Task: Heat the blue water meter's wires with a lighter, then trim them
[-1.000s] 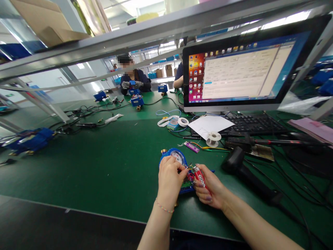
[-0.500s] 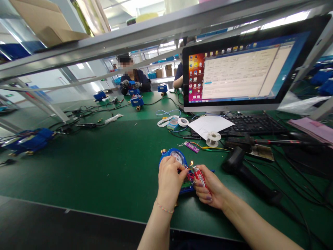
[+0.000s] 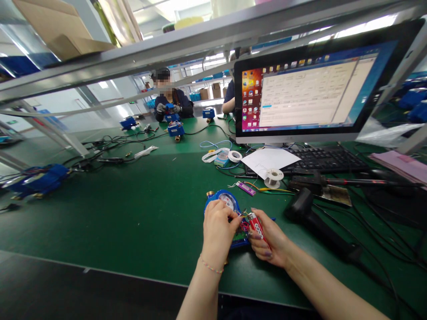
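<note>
A blue water meter (image 3: 223, 194) with a round dial and a brass fitting lies on the green bench, partly covered by my hands. My left hand (image 3: 218, 224) is over the meter, its thumb and finger pinched on thin wires (image 3: 244, 214) whose ends stick out to the right. In my right hand (image 3: 271, 240) is a red lighter (image 3: 258, 229), held upright with its metal top close beside the wire ends. No flame shows at the lighter. Red wires (image 3: 244, 226) and a green circuit board (image 3: 238, 238) show between my hands in the meter's open housing.
A purple lighter (image 3: 246, 188), a solder spool (image 3: 274, 178) and white paper (image 3: 267, 161) lie beyond the meter. On the right are a barcode scanner (image 3: 320, 226), a keyboard (image 3: 320, 161) and a monitor (image 3: 316, 89). A gloved co-worker (image 3: 171, 100) handles a blue meter across the bench.
The flame at the top of the red lighter has gone out. My thumb has risen a little at the lighter's top; both hands otherwise stay in place.
</note>
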`<state>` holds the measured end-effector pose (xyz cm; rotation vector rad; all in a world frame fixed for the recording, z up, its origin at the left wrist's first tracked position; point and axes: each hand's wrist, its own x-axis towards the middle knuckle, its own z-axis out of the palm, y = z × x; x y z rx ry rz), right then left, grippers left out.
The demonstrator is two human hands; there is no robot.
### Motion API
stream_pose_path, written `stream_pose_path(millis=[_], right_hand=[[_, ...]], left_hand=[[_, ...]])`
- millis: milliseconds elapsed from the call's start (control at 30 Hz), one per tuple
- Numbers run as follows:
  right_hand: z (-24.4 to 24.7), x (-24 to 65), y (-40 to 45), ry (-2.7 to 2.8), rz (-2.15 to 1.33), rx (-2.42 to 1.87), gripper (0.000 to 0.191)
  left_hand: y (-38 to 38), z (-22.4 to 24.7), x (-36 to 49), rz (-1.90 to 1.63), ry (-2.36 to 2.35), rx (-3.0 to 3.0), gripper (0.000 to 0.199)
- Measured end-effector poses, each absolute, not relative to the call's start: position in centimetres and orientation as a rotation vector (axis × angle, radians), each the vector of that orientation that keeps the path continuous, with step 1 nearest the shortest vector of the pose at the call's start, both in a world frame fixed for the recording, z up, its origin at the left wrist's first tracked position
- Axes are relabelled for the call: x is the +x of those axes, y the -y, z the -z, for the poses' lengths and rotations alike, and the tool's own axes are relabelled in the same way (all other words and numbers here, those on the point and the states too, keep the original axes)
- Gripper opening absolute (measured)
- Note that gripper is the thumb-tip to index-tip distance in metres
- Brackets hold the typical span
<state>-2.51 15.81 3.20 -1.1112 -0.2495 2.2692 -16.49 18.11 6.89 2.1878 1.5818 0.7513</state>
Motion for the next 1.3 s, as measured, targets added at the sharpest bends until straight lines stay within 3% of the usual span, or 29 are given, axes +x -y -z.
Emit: stream_pose_path(millis=[500,700,967,1133,1300], right_hand=[[-2.9,-2.5,-15.8,0.319,-2.272,-1.094,0.072],[-3.1,-2.2,-15.3,0.528,-2.058,-1.131,0.072],[-4.0,-1.2,-17.4,0.926,-1.269,-1.165,0.035],[-4.7,-2.3,-19.5,1.189,-1.207,-1.115,0.018],[-4.5,-3.4,-20.4,1.338,-1.273,-1.075,0.019]], left_hand=[[-18.2,-6.6,-16.4,-0.769,-1.581,2.180,0.018],[-18.2,-6.7,-17.1,-0.837,-1.519,2.120,0.018],[-18.3,-6.9,-20.2,-0.944,-1.439,1.913,0.016],[-18.5,-6.5,-20.6,-0.979,-1.414,1.886,0.016],[-18.5,-6.5,-20.7,-0.994,-1.399,1.870,0.014]])
